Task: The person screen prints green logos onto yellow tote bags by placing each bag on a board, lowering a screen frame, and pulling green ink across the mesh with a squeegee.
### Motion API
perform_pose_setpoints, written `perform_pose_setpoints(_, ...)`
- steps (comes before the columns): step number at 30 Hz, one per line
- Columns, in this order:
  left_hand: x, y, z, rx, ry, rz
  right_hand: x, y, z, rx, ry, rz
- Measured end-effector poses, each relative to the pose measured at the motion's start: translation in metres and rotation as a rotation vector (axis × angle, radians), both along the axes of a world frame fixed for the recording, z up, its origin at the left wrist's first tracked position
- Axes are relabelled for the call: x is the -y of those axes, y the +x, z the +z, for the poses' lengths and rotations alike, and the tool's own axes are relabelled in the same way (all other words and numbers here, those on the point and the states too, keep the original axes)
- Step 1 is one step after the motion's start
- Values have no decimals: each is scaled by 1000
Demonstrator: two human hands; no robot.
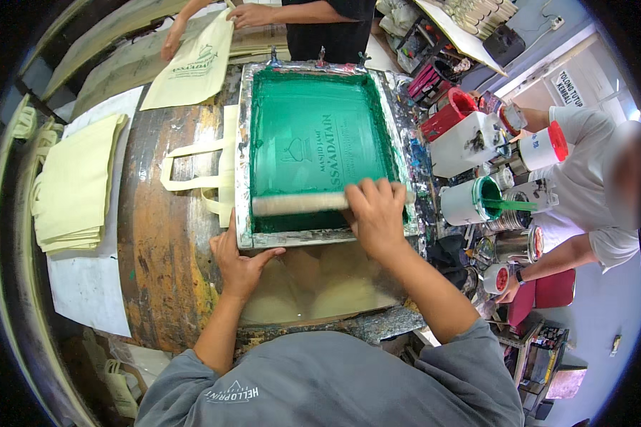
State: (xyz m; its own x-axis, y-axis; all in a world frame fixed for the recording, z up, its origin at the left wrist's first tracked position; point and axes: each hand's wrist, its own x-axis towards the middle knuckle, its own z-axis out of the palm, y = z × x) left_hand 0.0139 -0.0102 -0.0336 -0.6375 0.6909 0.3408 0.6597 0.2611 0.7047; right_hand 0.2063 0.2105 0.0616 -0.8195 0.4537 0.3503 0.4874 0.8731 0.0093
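Note:
A screen printing frame lies on the stained table, its mesh covered in green ink with a printed design showing through. My right hand is closed round a pale squeegee, which lies across the near part of the mesh and is slightly blurred. At the frame's near left corner my left hand grips the edge, its thumb along the near side. From under the frame's left side stick out the handles of a pale yellow tote bag. What the mesh covers is hidden.
A stack of yellow tote bags lies on a white sheet at left. Across the table a person holds up a printed bag. Ink tubs crowd the right side, where another person stands. A clear sheet lies nearest me.

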Motion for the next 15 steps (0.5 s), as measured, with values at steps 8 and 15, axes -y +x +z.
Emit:
perform_pose_setpoints(8, -3, -4, 0, -82, 3, -11, -128, -103, -27, -103, 163, -92)
perform_pose_setpoints(15, 6, -17, 32, -346, -358, 88, -235, -162, 15, 136, -65, -34)
